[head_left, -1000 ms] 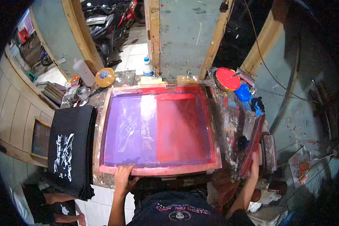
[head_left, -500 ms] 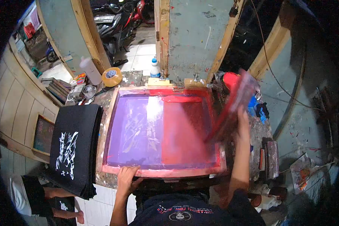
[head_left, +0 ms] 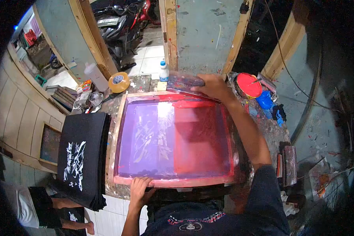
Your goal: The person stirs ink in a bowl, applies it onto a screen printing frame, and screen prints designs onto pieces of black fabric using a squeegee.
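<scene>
A screen printing frame lies flat on the bench, its purple mesh coated with red ink on the right half. My left hand grips the frame's near wooden edge, fingers over the top and thumb lower down. At the far edge, my right hand is closed around a stained squeegee, held crosswise above the frame. A thick band of red ink runs along the far side of the mesh. The squeegee's blade edge is hard to make out.
Left of the frame hangs a stack of black fabric pieces with white prints. Behind stand a tape roll, a plastic bottle and a small blue-capped bottle. A red ink tub sits back right, near blue cloth. Another person's leg shows lower left.
My right hand has swung the squeegee from the frame's right side to its far edge, turning it crosswise. The red ink tub is now uncovered. My left hand stays on the near edge.
</scene>
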The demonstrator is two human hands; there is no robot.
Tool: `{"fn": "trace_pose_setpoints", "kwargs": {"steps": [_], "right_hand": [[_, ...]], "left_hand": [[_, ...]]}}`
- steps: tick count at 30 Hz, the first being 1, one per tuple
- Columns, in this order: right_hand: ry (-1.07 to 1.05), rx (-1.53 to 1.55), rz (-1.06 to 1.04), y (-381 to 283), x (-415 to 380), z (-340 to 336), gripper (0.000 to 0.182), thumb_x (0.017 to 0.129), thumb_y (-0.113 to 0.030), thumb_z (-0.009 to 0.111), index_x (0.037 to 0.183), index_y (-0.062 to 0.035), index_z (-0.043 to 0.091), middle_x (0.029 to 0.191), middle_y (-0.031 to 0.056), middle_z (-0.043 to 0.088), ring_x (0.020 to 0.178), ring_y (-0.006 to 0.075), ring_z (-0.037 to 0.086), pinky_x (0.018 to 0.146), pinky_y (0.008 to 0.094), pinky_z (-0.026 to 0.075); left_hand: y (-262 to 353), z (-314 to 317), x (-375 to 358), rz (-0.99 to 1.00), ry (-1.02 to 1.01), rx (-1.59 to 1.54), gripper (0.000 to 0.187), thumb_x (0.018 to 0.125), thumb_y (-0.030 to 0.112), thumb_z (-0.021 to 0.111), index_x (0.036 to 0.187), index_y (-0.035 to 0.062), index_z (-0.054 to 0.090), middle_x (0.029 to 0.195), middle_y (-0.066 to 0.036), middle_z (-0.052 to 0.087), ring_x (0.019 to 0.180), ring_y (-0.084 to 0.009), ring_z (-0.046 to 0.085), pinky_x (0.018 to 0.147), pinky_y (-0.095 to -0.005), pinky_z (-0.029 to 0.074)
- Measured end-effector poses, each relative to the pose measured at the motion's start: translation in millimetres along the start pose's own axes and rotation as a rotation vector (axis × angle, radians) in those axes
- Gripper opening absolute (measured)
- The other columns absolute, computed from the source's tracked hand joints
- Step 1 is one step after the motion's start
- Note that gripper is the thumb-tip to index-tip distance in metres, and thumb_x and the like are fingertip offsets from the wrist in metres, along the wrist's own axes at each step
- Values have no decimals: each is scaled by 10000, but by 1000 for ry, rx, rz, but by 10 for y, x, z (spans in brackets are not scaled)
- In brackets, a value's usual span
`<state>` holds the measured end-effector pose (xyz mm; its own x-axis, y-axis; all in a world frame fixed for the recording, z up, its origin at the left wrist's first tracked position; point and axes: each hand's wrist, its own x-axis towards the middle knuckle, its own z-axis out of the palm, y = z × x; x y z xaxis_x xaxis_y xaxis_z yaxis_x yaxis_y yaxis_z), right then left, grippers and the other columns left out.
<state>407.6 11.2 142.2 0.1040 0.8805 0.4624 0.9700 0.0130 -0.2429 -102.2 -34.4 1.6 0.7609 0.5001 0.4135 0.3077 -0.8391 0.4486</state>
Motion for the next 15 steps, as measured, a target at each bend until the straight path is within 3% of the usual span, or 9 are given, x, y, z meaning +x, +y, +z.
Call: {"fn": "trace_pose_setpoints", "kwargs": {"steps": [3, 6, 15], "right_hand": [[-58, -119, 27, 152, 59, 302, 559, 823, -496, 780, 1155, -55, 693, 1000, 240, 717, 1020, 430, 685, 847, 516, 540], [-77, -176, -17, 266, 79, 497, 594, 782, -506, 804, 1186, -87, 686, 981, 211, 738, 943, 419, 720, 830, 556, 559], [-273, -222, -5, 316, 128, 659, 594, 806, -542, 768, 1191, -99, 674, 958, 229, 727, 934, 431, 714, 803, 552, 553]], "left_hand": [[-54, 10, -11, 8, -15, 23, 572, 651, 169, 877, 1169, 55, 661, 1115, -104, 696, 1026, -310, 651, 896, -452, 465], [-42, 13, -8, -3, -17, 23, 575, 640, 179, 878, 1159, 51, 665, 1111, -103, 698, 1022, -307, 653, 890, -450, 468], [-75, 106, -60, -13, -47, 45, 592, 600, 159, 878, 1148, 63, 675, 1107, -97, 694, 1017, -305, 646, 895, -451, 466]]}}
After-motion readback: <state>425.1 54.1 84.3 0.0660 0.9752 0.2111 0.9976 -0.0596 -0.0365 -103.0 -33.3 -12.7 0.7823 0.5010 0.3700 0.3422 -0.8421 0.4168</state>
